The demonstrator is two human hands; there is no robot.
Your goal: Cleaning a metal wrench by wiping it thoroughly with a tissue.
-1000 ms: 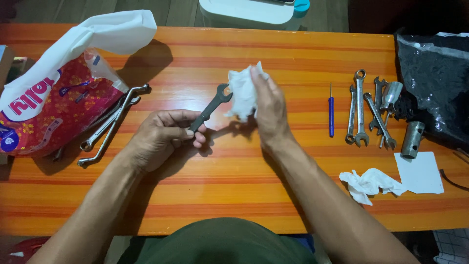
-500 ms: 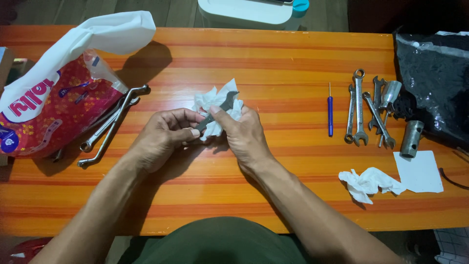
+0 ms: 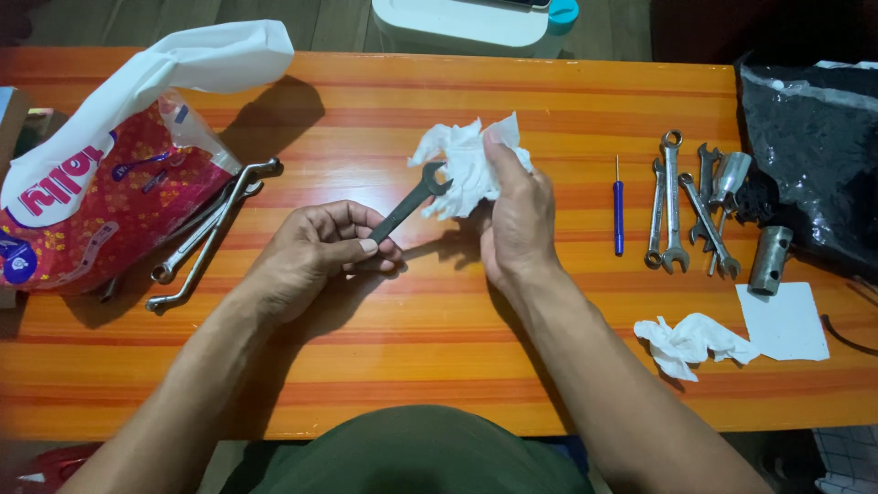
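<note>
item: dark open-end wrench (image 3: 409, 200), table centre, handle pinched in left hand (image 3: 315, 247). right hand (image 3: 512, 215) at 3 o'clock, closed on crumpled white tissue (image 3: 462, 165) touching its jaw end. step: wiping the head. next stroke likely needs a firm grip.

The left hand (image 3: 311, 247) gripped the handle of a dark open-end wrench (image 3: 412, 201), its jaw pointing toward one o'clock. The right hand (image 3: 514, 215) held a crumpled white tissue (image 3: 462, 160) against that jaw end. At three o'clock lay a blue screwdriver (image 3: 619, 206) and a row of wrenches (image 3: 681, 206); at nine o'clock, two long ring spanners (image 3: 206, 233) rested beside a red patterned plastic bag (image 3: 101, 197) on the orange table (image 3: 439, 338).
</note>
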